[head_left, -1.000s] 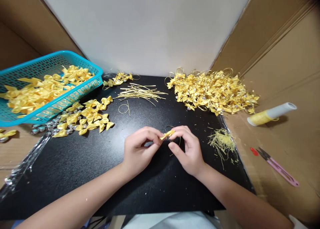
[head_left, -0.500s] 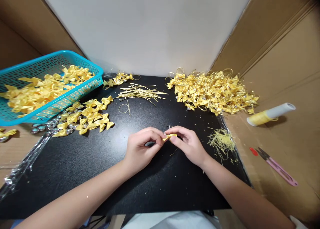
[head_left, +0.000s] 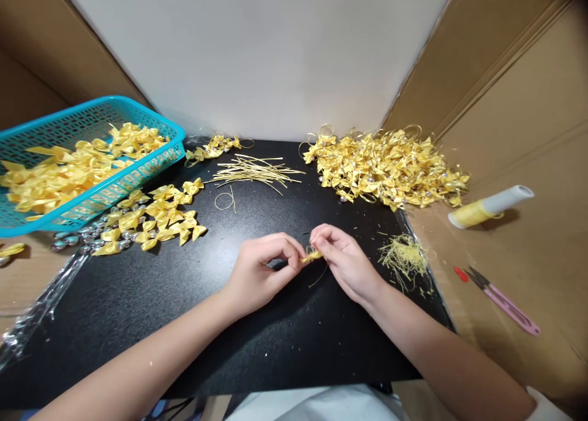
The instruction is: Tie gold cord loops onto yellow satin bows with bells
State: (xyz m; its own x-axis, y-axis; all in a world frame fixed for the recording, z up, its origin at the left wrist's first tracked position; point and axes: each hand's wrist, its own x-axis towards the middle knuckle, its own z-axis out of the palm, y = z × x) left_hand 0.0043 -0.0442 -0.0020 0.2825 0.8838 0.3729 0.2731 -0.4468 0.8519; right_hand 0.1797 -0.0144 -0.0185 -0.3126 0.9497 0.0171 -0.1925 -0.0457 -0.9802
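Between my two hands, low over the middle of the black tabletop, is a small yellow ribbon bow (head_left: 313, 256). My left hand (head_left: 261, 273) pinches its left end between thumb and fingertips. Just above the bow, the thumb and fingers of my right hand (head_left: 345, 263) are closed on a thin gold cord, whose grip point is mostly hidden by the fingertips. A loose cord end (head_left: 318, 279) hangs below the bow, between the hands.
A blue basket (head_left: 59, 216) of bows stands left, with bows and silver bells (head_left: 98, 231) beside it. Cut gold cords (head_left: 255, 171) lie behind the hands. Right are a heap of corded bows (head_left: 386, 166), cord scraps (head_left: 404, 255), a cord tube (head_left: 491, 206) and pink-handled snips (head_left: 509, 307).
My right fingers have come off the bow's right side and curled up above it, onto the cord. My left hand keeps its pinch on the bow. The view has shifted slightly.
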